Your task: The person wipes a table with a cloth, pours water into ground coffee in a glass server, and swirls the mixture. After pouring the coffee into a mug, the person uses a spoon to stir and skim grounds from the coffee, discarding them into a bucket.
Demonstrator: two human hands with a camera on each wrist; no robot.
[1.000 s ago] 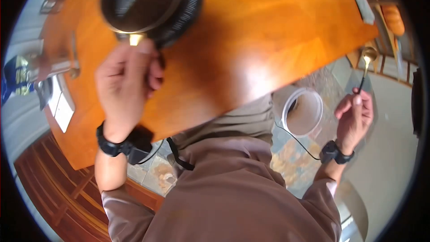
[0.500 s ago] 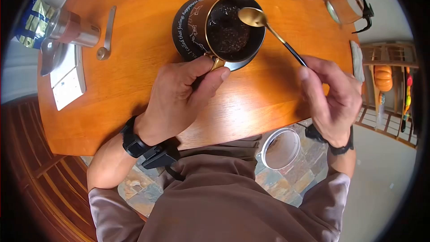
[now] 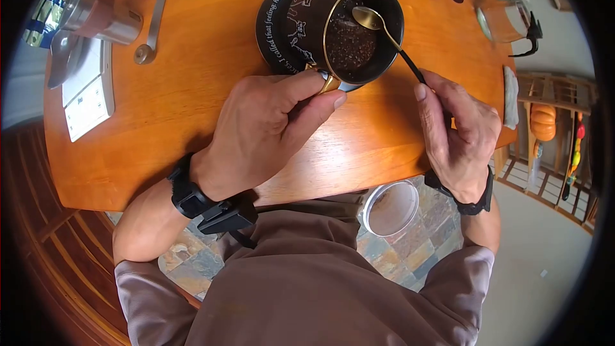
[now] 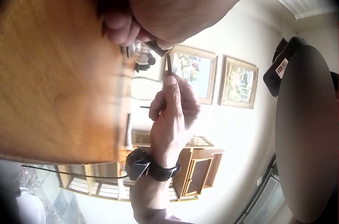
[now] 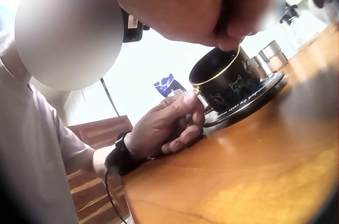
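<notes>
A black cup with a gold rim and white drawings is tilted over its black saucer, dark grounds or liquid inside. My left hand pinches the cup's gold handle between thumb and fingers. My right hand pinches the black handle of a spoon, whose gold bowl is in the cup's mouth. In the right wrist view the cup stands at the saucer, the left hand at its handle. The left wrist view shows the right hand on the spoon's handle.
On the table's left lie a steel grinder, its crank and a white scale. A glass server stands at the right, a grey cloth on the edge. A white bin is on the floor below.
Earlier the right hand held the spoon out past the table's right edge; now its bowl is in the cup. Since half a second ago, the spoon has moved slightly farther into the cup.
</notes>
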